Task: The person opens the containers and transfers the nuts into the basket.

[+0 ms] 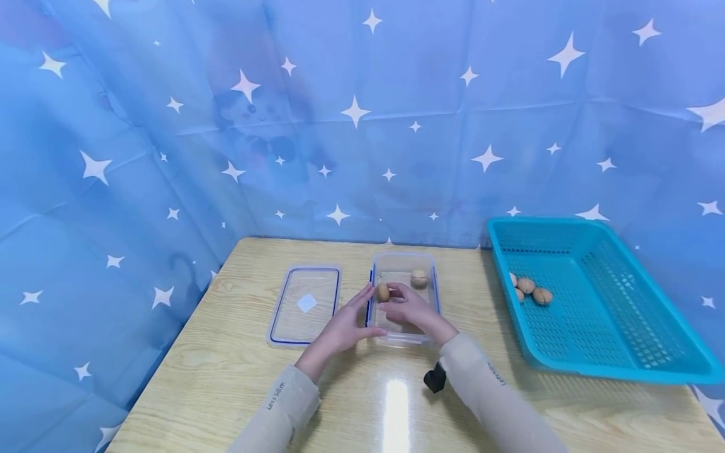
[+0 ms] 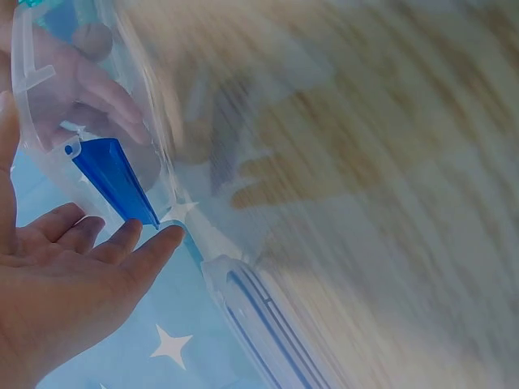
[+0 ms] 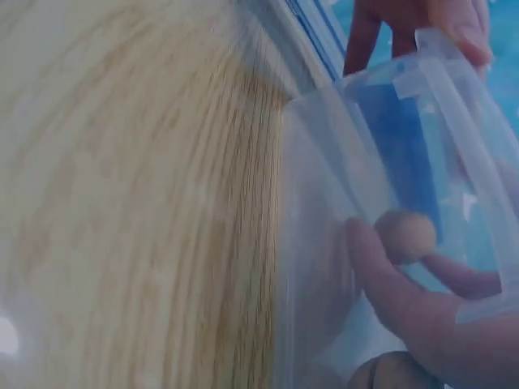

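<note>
A clear plastic box [image 1: 404, 335] with blue side latches stands uncovered on the table. Inside it, my right hand [image 1: 416, 308] pinches a walnut [image 1: 382, 292] between thumb and fingers, near the left wall. Another walnut [image 1: 419, 278] lies toward the box's back right; in the right wrist view a walnut [image 3: 393, 373] shows below the hand. My left hand [image 1: 342, 330] rests against the box's left side, thumb by the front corner. In the left wrist view its fingers reach out fairly straight beside the blue latch [image 2: 113, 178].
A clear lid [image 1: 291, 314] with a blue seal lies left of the box. To the right stands a turquoise basket [image 1: 612, 308] with several walnuts [image 1: 525, 285] at its left side. Behind the wooden table [image 1: 226, 377] hangs a blue star-patterned cloth [image 1: 396, 157].
</note>
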Tool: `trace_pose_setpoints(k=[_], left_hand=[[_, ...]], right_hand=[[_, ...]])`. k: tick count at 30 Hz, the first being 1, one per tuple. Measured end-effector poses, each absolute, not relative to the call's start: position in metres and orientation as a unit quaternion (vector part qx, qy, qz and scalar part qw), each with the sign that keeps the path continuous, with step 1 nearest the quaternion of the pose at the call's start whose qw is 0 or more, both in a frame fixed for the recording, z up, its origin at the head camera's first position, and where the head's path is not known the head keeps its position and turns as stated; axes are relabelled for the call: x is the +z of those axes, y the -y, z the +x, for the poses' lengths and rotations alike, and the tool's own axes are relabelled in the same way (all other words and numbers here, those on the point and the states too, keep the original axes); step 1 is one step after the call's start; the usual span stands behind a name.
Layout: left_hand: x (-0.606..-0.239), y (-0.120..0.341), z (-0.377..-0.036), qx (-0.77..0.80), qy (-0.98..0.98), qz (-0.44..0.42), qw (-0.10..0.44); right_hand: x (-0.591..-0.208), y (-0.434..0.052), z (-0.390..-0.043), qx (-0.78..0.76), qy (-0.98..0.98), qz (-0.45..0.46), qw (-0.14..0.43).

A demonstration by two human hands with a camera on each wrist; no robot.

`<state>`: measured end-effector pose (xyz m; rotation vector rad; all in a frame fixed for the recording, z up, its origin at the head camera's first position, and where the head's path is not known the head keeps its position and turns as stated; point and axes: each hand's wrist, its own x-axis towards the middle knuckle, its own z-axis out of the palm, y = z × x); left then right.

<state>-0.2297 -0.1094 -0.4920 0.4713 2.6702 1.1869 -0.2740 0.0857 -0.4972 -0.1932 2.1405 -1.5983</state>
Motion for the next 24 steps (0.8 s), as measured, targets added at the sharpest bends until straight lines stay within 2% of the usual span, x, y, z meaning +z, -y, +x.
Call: trace_pose_setpoints(k=[8, 20, 24], left_hand=[[-0.4924, 0.1104, -0.2297, 0.393, -0.901, 0.157, 0.094], [-0.4916, 0.1104, -0.2304, 0.397, -0.899, 0.162, 0.093], [-0.4913, 0.1097, -0.2307, 0.398, -0.899, 0.160, 0.093]], right_hand=[[-0.5028, -0.0824, -0.2761, -0.574, -0.798, -0.044, 0.179], [-0.5026, -0.0818, -0.2769, -0.547, -0.827, -0.077, 0.102], [-0.5009, -0.0832, -0.2764, -0.548, -0.827, -0.077, 0.096]])
